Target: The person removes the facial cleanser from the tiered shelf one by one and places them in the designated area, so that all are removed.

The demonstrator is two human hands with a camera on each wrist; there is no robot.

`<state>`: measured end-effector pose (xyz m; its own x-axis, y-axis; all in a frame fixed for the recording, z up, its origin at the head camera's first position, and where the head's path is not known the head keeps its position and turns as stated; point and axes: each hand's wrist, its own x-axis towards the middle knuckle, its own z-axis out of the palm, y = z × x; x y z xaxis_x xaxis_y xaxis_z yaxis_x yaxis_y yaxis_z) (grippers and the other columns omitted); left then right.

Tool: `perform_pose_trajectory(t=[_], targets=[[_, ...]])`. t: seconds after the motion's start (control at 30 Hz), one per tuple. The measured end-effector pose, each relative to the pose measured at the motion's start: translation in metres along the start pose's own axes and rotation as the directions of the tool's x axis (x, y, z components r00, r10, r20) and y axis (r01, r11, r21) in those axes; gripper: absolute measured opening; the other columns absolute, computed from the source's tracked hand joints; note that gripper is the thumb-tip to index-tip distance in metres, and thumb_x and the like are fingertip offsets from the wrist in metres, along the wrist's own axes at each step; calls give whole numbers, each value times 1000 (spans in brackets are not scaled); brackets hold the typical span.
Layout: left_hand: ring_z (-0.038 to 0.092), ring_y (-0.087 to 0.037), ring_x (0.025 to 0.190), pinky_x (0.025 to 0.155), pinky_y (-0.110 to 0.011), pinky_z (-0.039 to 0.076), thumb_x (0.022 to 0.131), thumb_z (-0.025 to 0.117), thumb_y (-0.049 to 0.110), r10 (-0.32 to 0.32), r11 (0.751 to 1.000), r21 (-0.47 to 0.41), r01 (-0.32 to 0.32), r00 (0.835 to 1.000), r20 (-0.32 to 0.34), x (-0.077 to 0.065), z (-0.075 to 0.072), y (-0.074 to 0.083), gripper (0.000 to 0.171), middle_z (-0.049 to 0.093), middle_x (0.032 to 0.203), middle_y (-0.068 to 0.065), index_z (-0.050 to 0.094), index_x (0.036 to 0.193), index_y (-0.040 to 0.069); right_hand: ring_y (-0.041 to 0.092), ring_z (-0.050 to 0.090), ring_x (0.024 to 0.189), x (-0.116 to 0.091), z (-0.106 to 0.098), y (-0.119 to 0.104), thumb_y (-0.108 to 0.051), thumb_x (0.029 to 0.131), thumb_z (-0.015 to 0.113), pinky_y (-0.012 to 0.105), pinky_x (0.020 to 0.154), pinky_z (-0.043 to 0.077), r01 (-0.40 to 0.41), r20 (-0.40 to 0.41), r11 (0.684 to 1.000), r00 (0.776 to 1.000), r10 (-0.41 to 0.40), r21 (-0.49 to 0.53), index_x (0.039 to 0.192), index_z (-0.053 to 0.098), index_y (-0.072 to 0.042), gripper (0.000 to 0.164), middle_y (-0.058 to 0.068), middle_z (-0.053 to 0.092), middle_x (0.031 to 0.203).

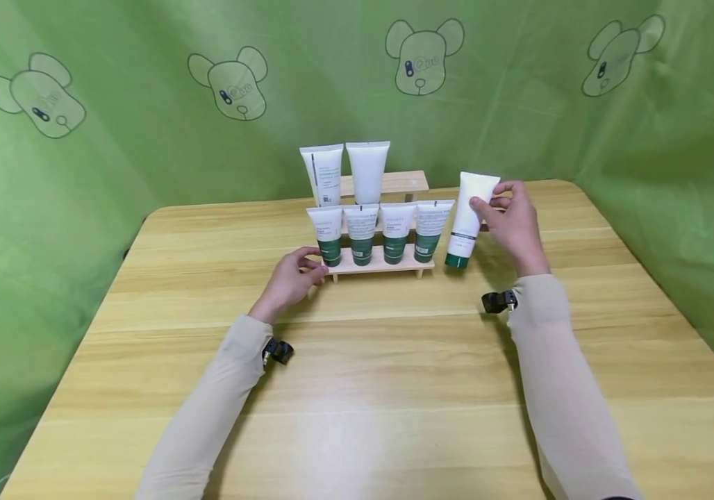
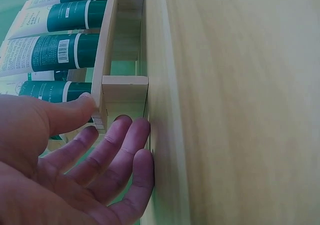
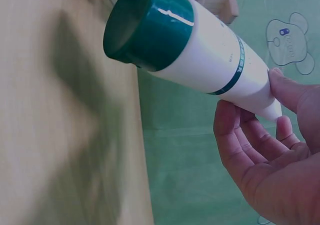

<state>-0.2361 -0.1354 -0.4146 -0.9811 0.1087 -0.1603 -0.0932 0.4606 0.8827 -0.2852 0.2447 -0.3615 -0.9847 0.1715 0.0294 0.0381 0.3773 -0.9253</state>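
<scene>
White plastic in the head view: pinched high in the right grip point(image 1: 515, 226), a long white squeeze tube with a green cap point(image 1: 471, 208), cap down, flat crimped end up, long axis tilted so as to lean toward the right edge of the table point(image 1: 357, 389). Held right of centre over the far half, just right of a pale wooden two-tier rack point(image 1: 382, 268) standing near the far edge. Most telling for placement: leftward from the tube and nearer the far edge, a bare right end on the upper tier, beside two tall white tubes point(image 1: 368, 170). On the lower tier, four small white-and-green tubes point(image 1: 362, 232) in a row. Right grip nearer to that bare end; left grip point(image 1: 288, 281) at the rack's left end.

Left wrist view: thumb seemingly against the lower tier's end, close by a green cap; fingers loosely bent below the board, well parted from the thumb.

Right wrist view: narrowed on the tube near its crimped end, thumb and fingertips on opposite faces; cap pointing away from the palm, apparently off the table.
</scene>
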Motion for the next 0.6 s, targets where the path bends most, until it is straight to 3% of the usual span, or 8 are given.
perform_pose_trajectory(t=[0.6], targets=[[70, -28, 98, 75, -32, 55, 101, 67, 18, 6, 1000, 7, -6, 1000, -1, 0, 0, 0, 45, 69, 118, -15, 55, 143, 9, 13, 68, 82, 8, 12, 20, -37, 102, 62, 41, 85, 61, -38, 99, 999, 994, 41, -39, 135, 32, -5, 55, 22, 57, 128]])
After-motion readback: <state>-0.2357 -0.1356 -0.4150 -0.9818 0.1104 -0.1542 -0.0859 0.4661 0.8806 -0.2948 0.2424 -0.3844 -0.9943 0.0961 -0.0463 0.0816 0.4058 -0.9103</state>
